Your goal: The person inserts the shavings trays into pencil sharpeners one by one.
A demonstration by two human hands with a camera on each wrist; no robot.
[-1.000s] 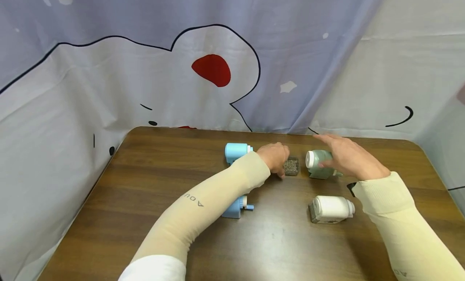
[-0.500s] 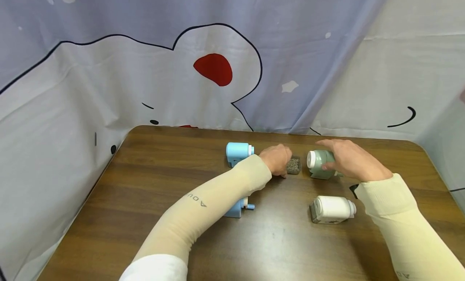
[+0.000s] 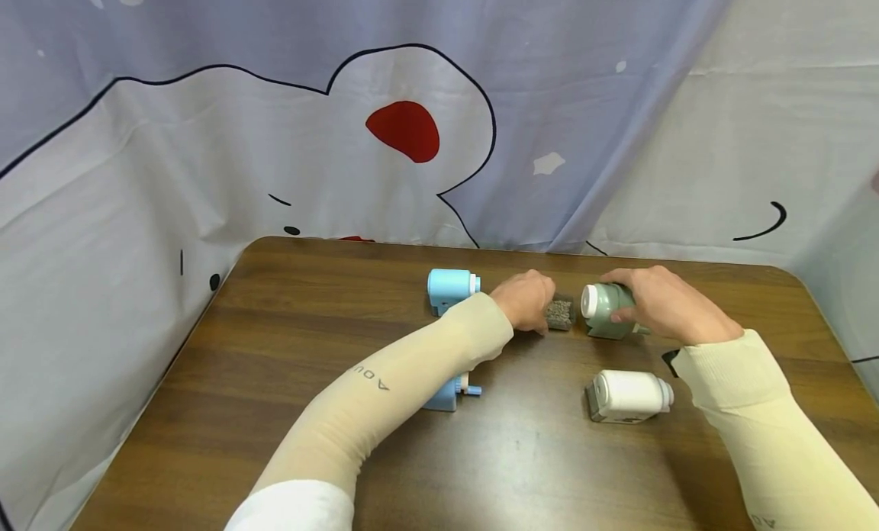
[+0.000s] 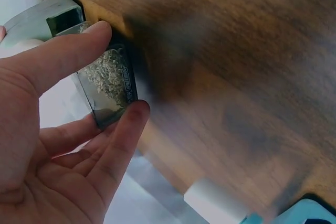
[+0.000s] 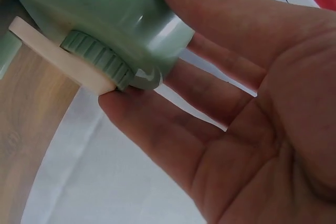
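Note:
My left hand (image 3: 525, 300) holds a small clear drawer (image 3: 561, 314) full of pencil shavings. In the left wrist view, thumb and fingers pinch the drawer (image 4: 110, 80) from opposite sides. Its far end is right by the dark slot of a green pencil sharpener (image 4: 31, 22); whether it has entered is hard to tell. My right hand (image 3: 669, 306) grips that green sharpener (image 3: 603, 329), which stands on the table. The right wrist view has thumb and fingers around its body (image 5: 100, 14), with a fingertip at the pale crank arm (image 5: 60, 56).
A white sharpener (image 3: 628, 394) stands nearer on the right. One blue sharpener (image 3: 448, 287) is behind my left forearm, and another blue one (image 3: 441, 397) is partly hidden by it. A small dark piece (image 3: 669, 361) lies by the right cuff. A patterned curtain (image 3: 275, 157) hangs behind the table.
My left hand has shifted slightly right, bringing the drawer closer to the green sharpener. My right hand's fingers have closed in from above onto the sharpener, which has hardly moved.

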